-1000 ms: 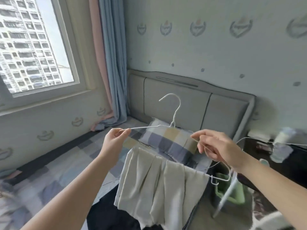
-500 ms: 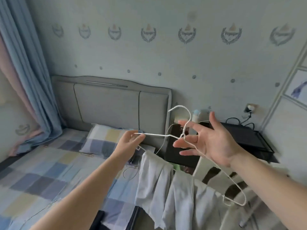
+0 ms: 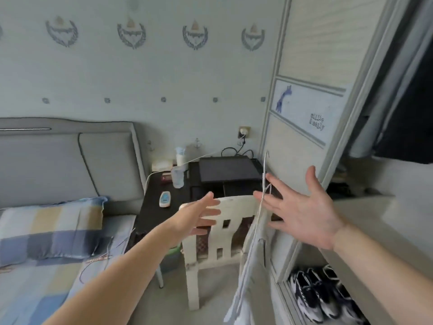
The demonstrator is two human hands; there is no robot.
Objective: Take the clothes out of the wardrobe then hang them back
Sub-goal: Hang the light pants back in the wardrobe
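Head view of a bedroom corner beside the wardrobe (image 3: 311,55). I see both forearms stretched forward. Left hand (image 3: 199,218): open, fingers straight and close together, holding nothing, in front of the backrest of a white chair (image 3: 225,205). Right hand (image 3: 304,207): open, palm turned leftward, fingers and thumb spread. Its fingertips meet the thin white wire hanger (image 3: 264,172), which appears edge-on with the hook uppermost. I cannot tell which finger carries the wire. Pale garment (image 3: 254,266): draped on the hanger, hanging straight down below the right fingertips, between the chair and the wardrobe's sliding door. Wardrobe: pale door with a blue animal drawing, and a dark opening to the right of it. Black-and-white trainers (image 3: 323,299) sit low inside. Black bedside table (image 3: 152,207), left of the chair, bears a clear bottle (image 3: 178,178) and a small white remote (image 3: 164,199). Bed at left, with a checked pillow (image 3: 46,228) against a grey headboard (image 3: 70,160).
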